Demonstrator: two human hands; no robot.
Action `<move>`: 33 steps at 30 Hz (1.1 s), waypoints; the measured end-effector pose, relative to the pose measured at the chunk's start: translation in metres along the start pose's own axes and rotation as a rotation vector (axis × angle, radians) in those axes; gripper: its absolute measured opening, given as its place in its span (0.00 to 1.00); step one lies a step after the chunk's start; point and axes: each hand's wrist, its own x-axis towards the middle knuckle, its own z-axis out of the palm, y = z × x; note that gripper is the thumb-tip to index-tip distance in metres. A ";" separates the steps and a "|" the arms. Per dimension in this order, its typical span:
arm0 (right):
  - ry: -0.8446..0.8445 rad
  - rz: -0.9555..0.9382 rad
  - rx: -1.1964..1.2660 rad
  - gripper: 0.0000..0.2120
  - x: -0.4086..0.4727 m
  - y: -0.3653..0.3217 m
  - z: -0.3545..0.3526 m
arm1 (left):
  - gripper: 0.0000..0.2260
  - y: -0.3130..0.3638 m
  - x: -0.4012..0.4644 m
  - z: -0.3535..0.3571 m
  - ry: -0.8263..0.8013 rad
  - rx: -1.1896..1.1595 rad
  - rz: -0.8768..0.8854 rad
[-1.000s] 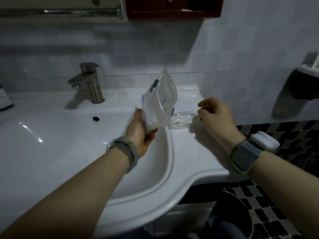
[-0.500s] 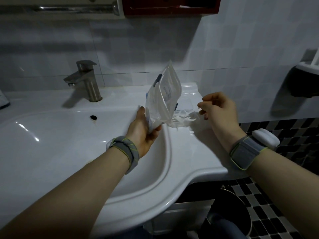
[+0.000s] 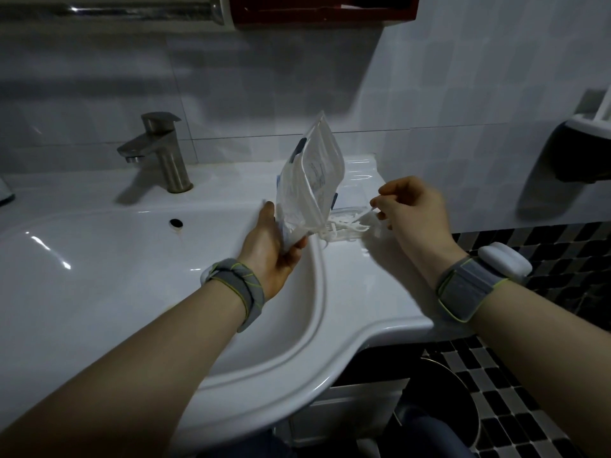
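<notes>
My left hand (image 3: pixel 272 242) grips the lower end of a clear plastic bag (image 3: pixel 312 180) with blue print and holds it upright over the sink's right rim. Beside it, a small pile of white floss picks (image 3: pixel 344 226) lies on the white counter (image 3: pixel 363 279). My right hand (image 3: pixel 413 209) hovers just right of the pile. Its thumb and forefinger pinch one white floss pick (image 3: pixel 365 214) lifted slightly off the heap. A clear flat lid or tray (image 3: pixel 355 186) lies behind the pile.
The white basin (image 3: pixel 115 276) fills the left. A steel faucet (image 3: pixel 158 150) stands at its back. Tiled wall rises close behind. A red cabinet (image 3: pixel 324 9) hangs above. A white holder (image 3: pixel 591 123) is mounted on the right wall. A dark bin (image 3: pixel 439 401) stands below the counter.
My right hand has lifted a little from the pile with one floss pick pinched between its fingers. The left hand keeps holding the bag in about the same place.
</notes>
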 end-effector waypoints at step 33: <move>-0.321 -0.350 -0.453 0.22 -0.017 -0.002 0.002 | 0.18 0.003 0.003 -0.003 0.015 -0.069 0.037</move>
